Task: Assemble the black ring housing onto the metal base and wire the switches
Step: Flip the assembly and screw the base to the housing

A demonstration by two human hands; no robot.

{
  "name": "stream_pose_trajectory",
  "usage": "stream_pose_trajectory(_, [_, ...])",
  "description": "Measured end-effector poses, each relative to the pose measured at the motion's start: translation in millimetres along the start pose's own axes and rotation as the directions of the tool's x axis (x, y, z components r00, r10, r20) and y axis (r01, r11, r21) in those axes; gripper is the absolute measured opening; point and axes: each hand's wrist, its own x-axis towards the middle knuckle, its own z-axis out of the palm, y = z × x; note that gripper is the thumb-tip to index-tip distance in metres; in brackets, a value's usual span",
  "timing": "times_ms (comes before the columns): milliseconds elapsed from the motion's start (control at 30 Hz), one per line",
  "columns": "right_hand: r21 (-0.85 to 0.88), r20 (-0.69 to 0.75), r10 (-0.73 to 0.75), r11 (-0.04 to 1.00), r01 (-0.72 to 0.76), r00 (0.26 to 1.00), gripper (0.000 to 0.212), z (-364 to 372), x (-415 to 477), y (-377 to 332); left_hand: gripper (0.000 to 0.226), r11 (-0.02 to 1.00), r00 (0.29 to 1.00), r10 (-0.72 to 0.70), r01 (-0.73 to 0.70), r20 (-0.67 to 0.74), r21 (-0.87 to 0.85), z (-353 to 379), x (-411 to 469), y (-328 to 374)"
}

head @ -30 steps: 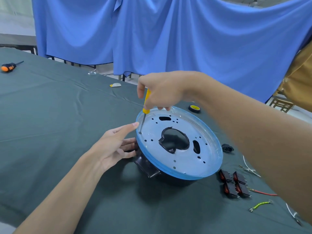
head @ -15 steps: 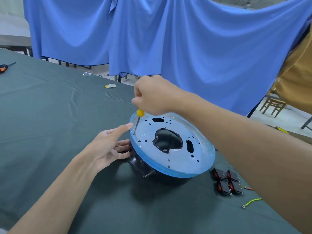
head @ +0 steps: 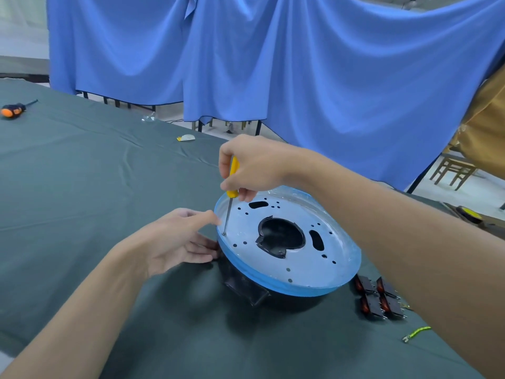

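Observation:
A round metal base point(head: 295, 265) wrapped in blue film lies on top of the black ring housing point(head: 246, 289) on the green cloth. My right hand point(head: 254, 166) grips a yellow-handled screwdriver point(head: 232, 184) upright, its tip in a hole near the base's left rim. My left hand point(head: 177, 239) rests against the left edge of the base and housing, fingers spread, index finger touching the rim beside the screwdriver shaft. Several black rocker switches point(head: 378, 298) with red faces lie to the right, partly under my right forearm.
A green-yellow wire point(head: 416, 332) lies near the switches. An orange-and-black screwdriver point(head: 13, 109) sits at the far left of the table. A small white-yellow item point(head: 186, 137) lies near the back edge, a yellow-black roll point(head: 468, 216) at the right. Blue curtains hang behind.
My right hand has shifted its hold on the screwdriver, showing more of the yellow handle. The left index finger stays at the rim. The camera view shifted slightly.

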Motion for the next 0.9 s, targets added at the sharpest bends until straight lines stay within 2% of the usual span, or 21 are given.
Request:
stream_pose_trajectory(133, [0.053, 0.092, 0.001, 0.999, -0.006, 0.996, 0.018, -6, -3, -1, 0.013, 1.0, 1.0, -0.023, 0.023, 0.005, 0.019, 0, 1, 1])
stream_pose_trajectory(233, [-0.117, 0.035, 0.0, 0.993, 0.004, 0.999, 0.013, -4, -4, 0, 0.01, 0.999, 1.0, -0.025, 0.025, 0.003, 0.026, 0, 0, 1])
stream_pose_trajectory(333, [-0.25, -0.033, 0.007, 0.968, -0.015, 0.999, 0.029, 1, -2, 3, 0.017, 0.998, 0.999, -0.032, 0.033, -0.028, 0.059, -3, -2, 3])
stream_pose_trajectory(467, [-0.295, 0.043, 0.057, 0.954, -0.042, 0.997, 0.042, 0, -7, 3, 0.021, 0.973, 0.998, -0.021, 0.036, -0.066, 0.229, -2, -3, 8])
stream_pose_trajectory(567, [-0.284, 0.114, 0.019, 0.959, 0.014, 0.993, 0.029, -6, -11, 1, 0.018, 0.956, 0.997, 0.001, 0.021, -0.075, 0.294, -2, -4, 9])
stream_pose_trajectory(667, [-0.279, 0.027, -0.121, 0.952, 0.124, 0.992, 0.006, -4, -13, -3, 0.016, 0.946, 0.999, 0.005, 0.01, -0.046, 0.325, -5, -8, 6])
stream_pose_trajectory(733, [-0.347, -0.029, -0.17, 0.926, 0.149, 0.985, 0.018, 0, -9, -6, 0.015, 0.947, 1.0, 0.003, 0.003, -0.018, 0.321, -7, -10, 4])
stream_pose_trajectory(833, [-0.436, -0.056, -0.09, 0.898, 0.057, 0.994, 0.04, 13, 0, -9, 0.016, 0.951, 1.0, 0.002, 0.001, -0.011, 0.31, -8, -11, 4])
stream_pose_trajectory(900, [-0.398, -0.028, -0.026, 0.917, 0.013, 0.999, 0.042, 11, 1, -11, 0.02, 0.95, 1.0, -0.001, 0.005, -0.013, 0.311, -8, -10, 5])
